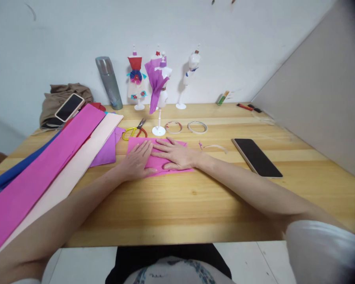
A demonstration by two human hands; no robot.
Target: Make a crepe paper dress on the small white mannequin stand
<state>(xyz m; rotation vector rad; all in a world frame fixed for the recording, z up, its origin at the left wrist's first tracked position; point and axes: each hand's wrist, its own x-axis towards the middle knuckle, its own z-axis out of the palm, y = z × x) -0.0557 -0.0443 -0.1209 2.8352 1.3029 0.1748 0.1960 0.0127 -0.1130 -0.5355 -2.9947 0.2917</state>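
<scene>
The pink sheet (pixel 156 161) lies on the tabletop (pixel 165 209), right under my two palms. My left hand (pixel 136 161) is flat on its left part, fingers nearly together and thumb out; my right hand (pixel 174 154) is flat beside it, fingers spread wider. Neither grips anything. Just beyond my left hand are the scissors (pixel 142 123), and past my fingertips stands a small white mannequin (pixel 162 96) with purple paper (pixel 157 83) on it. Two tape rings (pixel 197 132) lie beyond my right hand, a dark-screened phone (pixel 257 157) to its right. Long magenta paper (pixel 56 165) stretches left of my left hand.
</scene>
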